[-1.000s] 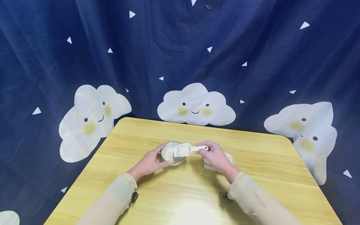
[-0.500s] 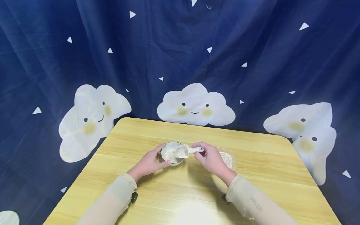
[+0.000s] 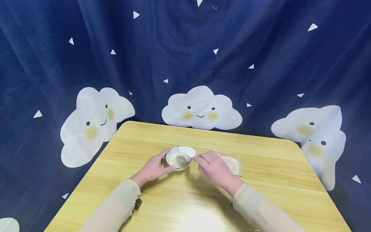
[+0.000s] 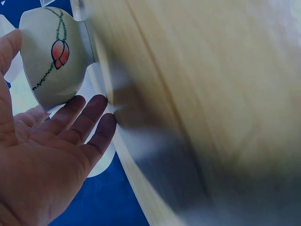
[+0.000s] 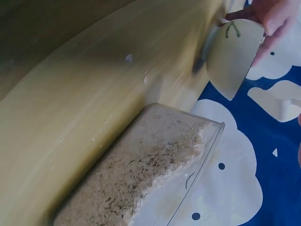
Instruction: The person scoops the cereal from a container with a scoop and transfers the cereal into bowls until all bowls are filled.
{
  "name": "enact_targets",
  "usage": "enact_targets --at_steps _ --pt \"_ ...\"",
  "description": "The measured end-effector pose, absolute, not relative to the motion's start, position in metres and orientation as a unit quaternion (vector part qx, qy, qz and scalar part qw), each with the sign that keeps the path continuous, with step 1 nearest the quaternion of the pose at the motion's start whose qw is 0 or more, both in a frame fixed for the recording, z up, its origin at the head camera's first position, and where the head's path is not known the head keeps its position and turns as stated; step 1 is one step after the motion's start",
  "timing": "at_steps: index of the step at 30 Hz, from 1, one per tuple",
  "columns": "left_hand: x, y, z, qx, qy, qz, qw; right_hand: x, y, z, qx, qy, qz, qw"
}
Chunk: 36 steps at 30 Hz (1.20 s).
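A small white bowl (image 3: 171,154) with a dark rim holds pale flakes that look like oats (image 3: 175,160). My left hand (image 3: 155,167) holds the bowl's left side between thumb and fingers. A painted red bud and green vine show on the bowl (image 4: 40,52) in the left wrist view. My right hand (image 3: 215,169) grips the handle of a white scoop (image 3: 188,151), which is tipped over the bowl's right rim. Most of the handle is hidden by the fingers. In the right wrist view, the scoop (image 5: 277,100) hangs above the bowl (image 5: 233,56).
Right of the bowl, partly behind my right hand, stands a clear rectangular container (image 3: 240,160) of the same flakes. A few loose crumbs (image 5: 128,58) lie on the wooden table (image 3: 162,206). A dark blue curtain (image 3: 185,48) with clouds hangs behind.
My right hand has moved left and turned over, tipping the scoop from level to steeply tilted above the bowl. The flakes seen in the scoop no longer show. My left hand stays on the bowl.
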<state>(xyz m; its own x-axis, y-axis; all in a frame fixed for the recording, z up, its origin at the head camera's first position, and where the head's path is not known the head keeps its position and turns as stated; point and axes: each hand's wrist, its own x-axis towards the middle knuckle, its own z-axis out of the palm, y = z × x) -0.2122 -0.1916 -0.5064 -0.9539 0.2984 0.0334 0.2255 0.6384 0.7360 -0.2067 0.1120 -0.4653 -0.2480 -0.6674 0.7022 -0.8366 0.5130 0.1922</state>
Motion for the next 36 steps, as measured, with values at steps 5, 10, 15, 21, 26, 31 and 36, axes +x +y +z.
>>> enact_targets --at_steps 5,10,15,21,26,31,36 --pt "-0.214 -0.191 -0.507 0.148 0.907 0.392 0.044 -0.204 0.114 -0.469 0.490 -0.772 0.096 0.393" --pt "-0.216 -0.190 -0.507 0.149 0.908 0.389 0.046 -0.199 0.113 -0.468 0.431 -0.819 0.199 0.323" --pt "-0.216 -0.189 -0.508 0.148 0.910 0.385 0.046 -0.194 0.112 -0.461 0.181 -0.837 0.512 0.070" --pt "-0.216 -0.189 -0.508 0.146 0.911 0.384 0.045 -0.197 0.125 -0.456 -0.009 -0.714 0.697 -0.069" --pt "-0.213 -0.189 -0.509 0.139 0.912 0.384 0.047 -0.193 0.155 -0.455 -0.025 -0.681 0.730 -0.059" --pt "-0.210 -0.189 -0.508 0.135 0.912 0.385 0.050 -0.188 0.200 -0.453 -0.038 -0.663 0.747 -0.026" --pt "-0.207 -0.191 -0.502 0.135 0.918 0.373 0.019 -0.183 0.246 -0.451 -0.043 -0.658 0.752 0.002"
